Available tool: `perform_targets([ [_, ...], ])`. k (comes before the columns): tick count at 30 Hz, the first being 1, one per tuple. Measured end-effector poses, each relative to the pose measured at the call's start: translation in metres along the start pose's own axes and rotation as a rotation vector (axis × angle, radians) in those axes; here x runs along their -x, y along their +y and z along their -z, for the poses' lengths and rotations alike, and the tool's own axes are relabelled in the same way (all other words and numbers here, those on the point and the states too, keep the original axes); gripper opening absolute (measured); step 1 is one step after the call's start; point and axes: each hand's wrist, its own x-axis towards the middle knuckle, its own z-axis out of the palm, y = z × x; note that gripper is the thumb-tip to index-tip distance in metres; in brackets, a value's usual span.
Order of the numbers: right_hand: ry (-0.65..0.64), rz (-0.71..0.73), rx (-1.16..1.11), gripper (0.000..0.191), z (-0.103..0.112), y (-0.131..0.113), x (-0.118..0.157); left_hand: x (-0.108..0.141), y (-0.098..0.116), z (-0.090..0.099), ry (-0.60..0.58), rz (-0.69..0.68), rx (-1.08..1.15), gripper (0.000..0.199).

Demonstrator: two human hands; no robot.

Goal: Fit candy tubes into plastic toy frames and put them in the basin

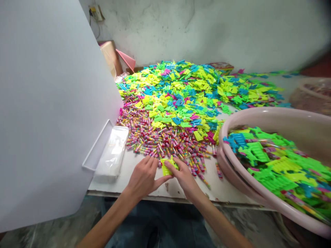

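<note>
from my remote seat i see my left hand (pixel 143 179) and right hand (pixel 184 175) together at the near edge of the white table (pixel 207 193), fingers of both closed on a lime-green plastic piece (pixel 168 166) between them. at 12 o'clock, a large loose heap of bright plastic pieces (pixel 181 93) and striped candy tubes (pixel 165 148) remains spread out. at 2 o'clock, a pink plastic basin (pixel 271 117) already holds a deep layer of the same mix. at 10 o'clock, a clear plastic bag (pixel 112 151) lies beside a white panel (pixel 46 103).
</note>
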Motion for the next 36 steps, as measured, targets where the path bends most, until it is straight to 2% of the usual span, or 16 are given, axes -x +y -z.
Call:
perform_targets([
  [8, 0.029, -0.022, 0.005, 0.036, 0.004, 0.008, 0.002, 0.006, 0.005, -0.008, -0.044, -0.022, 0.092, 0.032],
  [11, -0.055, -0.080, -0.077, 0.038, 0.012, 0.002, 0.004, 0.002, 0.001, -0.006, -0.048, 0.023, 0.164, 0.034],
  [13, -0.102, -0.112, -0.139, 0.038, 0.026, -0.006, 0.003, -0.001, -0.007, -0.006, 0.010, 0.078, 0.221, 0.032],
  [14, -0.082, -0.108, -0.174, 0.037, 0.036, -0.010, 0.002, -0.002, -0.012, -0.007, 0.056, 0.120, 0.234, 0.029],
  [16, 0.052, -0.050, -0.265, 0.034, 0.058, -0.019, -0.001, -0.003, -0.023, -0.014, 0.129, 0.207, 0.198, 0.021],
  [18, 0.205, 0.070, -0.370, 0.039, 0.078, -0.026, -0.003, -0.002, -0.032, -0.026, 0.139, 0.250, 0.101, 0.018],
  [20, 0.282, 0.205, -0.386, 0.054, 0.089, -0.029, -0.005, 0.001, -0.037, -0.039, 0.112, 0.234, 0.002, 0.017],
  [22, 0.248, 0.287, -0.306, 0.075, 0.091, -0.026, -0.007, 0.004, -0.038, -0.051, 0.098, 0.202, -0.065, 0.019],
  [24, 0.157, 0.323, -0.197, 0.084, 0.085, -0.017, -0.015, 0.007, -0.037, -0.058, 0.099, 0.163, -0.120, 0.022],
  [26, 0.122, 0.355, -0.044, 0.072, 0.079, -0.010, -0.032, 0.010, -0.035, -0.061, 0.107, 0.129, -0.165, 0.025],
  [27, 0.147, 0.373, 0.084, 0.058, 0.078, -0.007, -0.044, 0.011, -0.034, -0.061, 0.112, 0.122, -0.181, 0.027],
  [29, 0.261, 0.430, 0.394, 0.035, 0.079, -0.007, -0.073, 0.013, -0.033, -0.061, 0.116, 0.123, -0.201, 0.028],
  [30, 0.343, 0.478, 0.568, 0.030, 0.082, -0.009, -0.089, 0.014, -0.032, -0.060, 0.123, 0.123, -0.211, 0.029],
  [33, 0.441, 0.501, 0.682, 0.029, 0.094, -0.013, -0.129, 0.015, -0.032, -0.061, 0.182, 0.116, -0.249, 0.026],
  [36, 0.469, 0.485, 0.681, 0.021, 0.103, -0.014, -0.152, 0.015, -0.033, -0.060, 0.257, 0.126, -0.276, 0.017],
])
